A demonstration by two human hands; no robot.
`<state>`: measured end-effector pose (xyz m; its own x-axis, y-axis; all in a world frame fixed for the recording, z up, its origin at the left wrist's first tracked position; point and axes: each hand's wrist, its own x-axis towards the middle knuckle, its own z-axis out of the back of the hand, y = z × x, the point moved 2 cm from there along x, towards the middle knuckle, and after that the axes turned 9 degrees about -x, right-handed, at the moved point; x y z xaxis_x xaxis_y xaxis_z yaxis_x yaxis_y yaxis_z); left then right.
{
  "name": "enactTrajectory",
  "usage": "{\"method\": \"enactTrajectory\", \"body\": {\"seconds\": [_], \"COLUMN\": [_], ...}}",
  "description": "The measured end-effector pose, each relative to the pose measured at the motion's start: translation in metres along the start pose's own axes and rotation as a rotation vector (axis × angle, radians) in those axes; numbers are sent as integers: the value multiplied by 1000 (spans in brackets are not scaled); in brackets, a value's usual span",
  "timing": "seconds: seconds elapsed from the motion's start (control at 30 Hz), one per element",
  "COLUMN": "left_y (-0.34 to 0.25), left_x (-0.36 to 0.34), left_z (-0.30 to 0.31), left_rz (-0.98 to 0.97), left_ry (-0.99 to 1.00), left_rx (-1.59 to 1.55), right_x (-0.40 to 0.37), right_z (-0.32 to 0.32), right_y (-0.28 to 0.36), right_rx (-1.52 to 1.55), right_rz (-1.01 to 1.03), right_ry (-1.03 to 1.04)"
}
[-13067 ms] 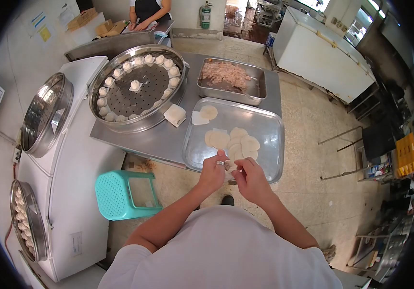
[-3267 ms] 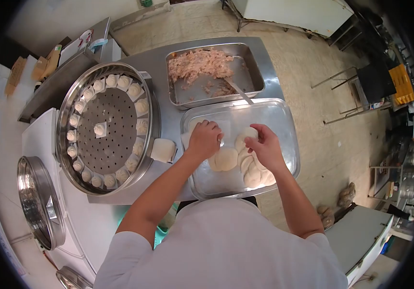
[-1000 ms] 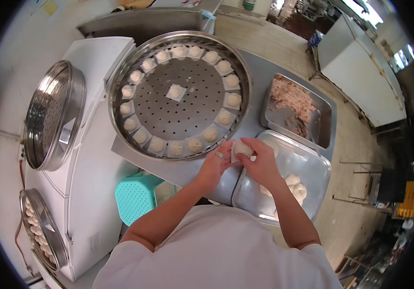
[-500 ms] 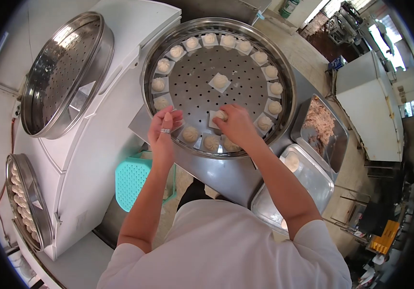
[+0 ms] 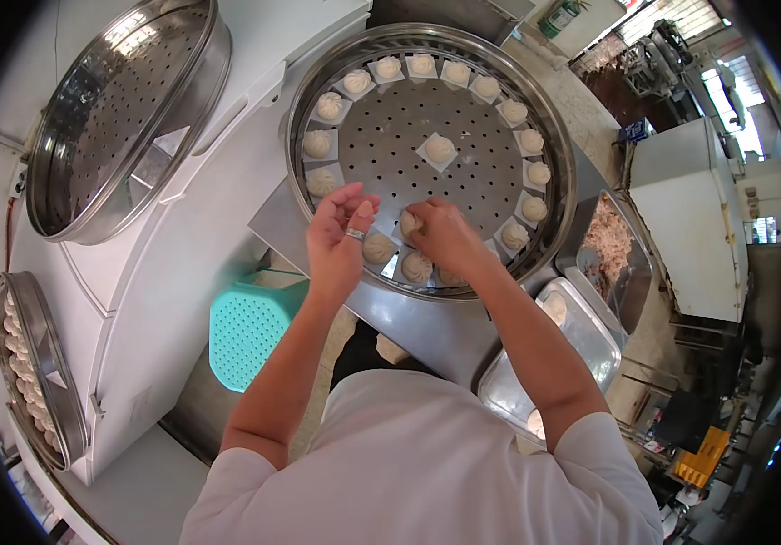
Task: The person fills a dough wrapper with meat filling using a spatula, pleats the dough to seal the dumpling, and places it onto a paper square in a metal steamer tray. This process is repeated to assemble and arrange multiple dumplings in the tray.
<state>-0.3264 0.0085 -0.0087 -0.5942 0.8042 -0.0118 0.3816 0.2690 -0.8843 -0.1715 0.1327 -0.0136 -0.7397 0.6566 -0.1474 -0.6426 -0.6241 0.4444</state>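
In the head view, the right hand (image 5: 445, 238) pinches a pleated bun (image 5: 410, 223) from above, fingertips drawn in around its crown, in the lower middle of a round steamer (image 5: 565, 173). The edge of a pale paper square seems to show beside it; whether the bun's base touches the perforated floor is hidden by the fingers. The left hand (image 5: 341, 241) is over the steamer's lower left rim, palm partly turned up and fingers loosely curled, with nothing visible in its grasp. A ring (image 5: 354, 233) circles one of its fingers

The bun looks light, soft and easily dented, its dough probably a little tacky. A gentle hold on the sides just below the pleats would likely suit it, or support beneath the paper; a hard squeeze could flatten the folds

Other buns (image 5: 328, 105) on paper squares line the steamer wall, and a lone bun (image 5: 439, 148) is near its centre. The steamer rests on a metal desk (image 5: 418, 331). At right of the frame are a pan of pink filling (image 5: 608, 241) and a shallow metal tray (image 5: 581, 336); a turquoise stool (image 5: 250, 331) stands at lower left
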Motion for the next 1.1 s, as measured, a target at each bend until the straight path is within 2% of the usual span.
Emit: {"method": "enactTrajectory", "body": {"seconds": [0.27, 0.37, 0.47, 0.57, 0.67, 0.77, 0.87, 1.1], "left_y": [-2, -4, -2, 3, -2, 0, 8, 8], "left_x": [0, 0, 3, 9, 10, 12, 14, 11], "left_z": [-2, 1, 1, -6, -28, -46, -53, -60], "left_rz": [11, 27, 52, 151, 186, 180, 38, 59], "left_ry": [8, -19, -32, 64, 230, 463, 619, 602], "left_rx": [10, -20, 41, 279, 497, 647, 996, 1155], "right_x": [1, -12, -45, -94, -150, -203, -252, -348], "right_z": [2, 25, 48, 65, 72, 68, 60, 55], "right_y": [5, -5, -27, -42, -52, -60, -75, -107], "right_rx": [-27, 96, 196, 169, 251, 343, 418, 485], "right_rz": [1, -77, -127, -161, -372, -530, -644, -795], "right_ry": [-40, -81, -255, -398, -371, -449, -501, -708]}}
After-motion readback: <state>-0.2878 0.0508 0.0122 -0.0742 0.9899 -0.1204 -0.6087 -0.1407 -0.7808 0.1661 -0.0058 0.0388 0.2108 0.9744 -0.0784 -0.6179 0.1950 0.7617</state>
